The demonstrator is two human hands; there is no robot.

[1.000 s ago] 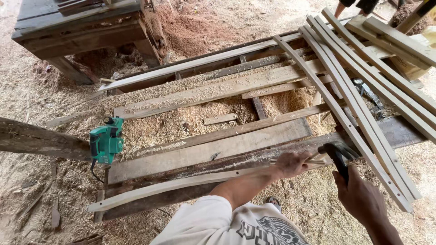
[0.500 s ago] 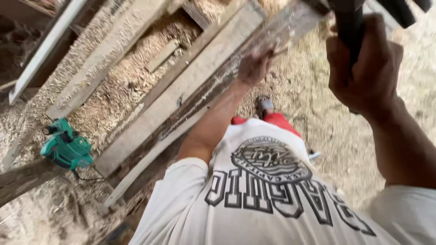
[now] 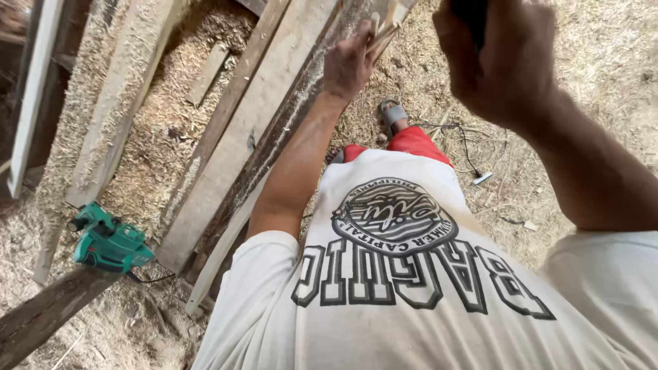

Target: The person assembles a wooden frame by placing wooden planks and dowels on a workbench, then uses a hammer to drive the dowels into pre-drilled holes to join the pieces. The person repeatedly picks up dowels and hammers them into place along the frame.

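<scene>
At the top of the frame, both hands are raised over sawdust-strewn planks.
The left hand (image 3: pixel 348 63) has its grip closed on a thin wooden strip (image 3: pixel 384 31); the right hand (image 3: pixel 504 65) clasps a dark tool handle (image 3: pixel 469 12). A green electric planer (image 3: pixel 106 241) lies lower left.

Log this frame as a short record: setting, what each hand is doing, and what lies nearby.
setting: sawdust-covered ground with rough wooden planks laid side by side
left hand: closed around a thin pale wood strip at the planks' edge
right hand: raised, grip closed on a dark handle; the rest of the tool is out of frame
nearby: green power planer resting on a beam at left; sandalled foot; cord with plug on the ground
</scene>
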